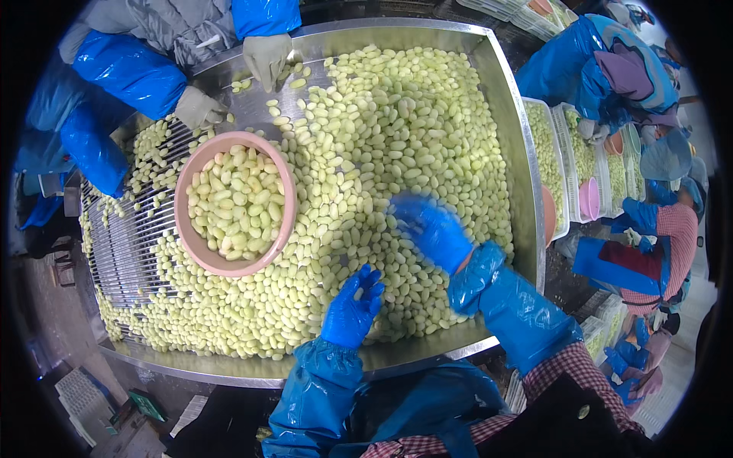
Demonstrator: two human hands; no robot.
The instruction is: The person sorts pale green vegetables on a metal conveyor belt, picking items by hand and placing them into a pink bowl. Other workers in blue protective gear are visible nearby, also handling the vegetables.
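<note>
My left hand [352, 309], in a blue glove, is over the near side of a metal sorting tray [527, 189], fingers curled upward. A pale green grape [359, 293] shows between its thumb and fingers; whether it is held or lies behind is unclear. Further right, my right hand [432, 232], also blue-gloved, is blurred by motion low over the loose green grapes [435, 143]. Its fingers point to the left, and what they hold cannot be made out. A pink round tub [184, 243] full of grapes stands on the tray, left of both hands.
Across the tray, a co-worker's grey-gloved hands [268, 60] work among the grapes. The tray's left part is a slotted metal grate [123, 257]. White crates [564, 220] of grapes stand beyond the right rim, with other workers [635, 252] alongside. Another blue sleeve [91, 151] reaches in at left.
</note>
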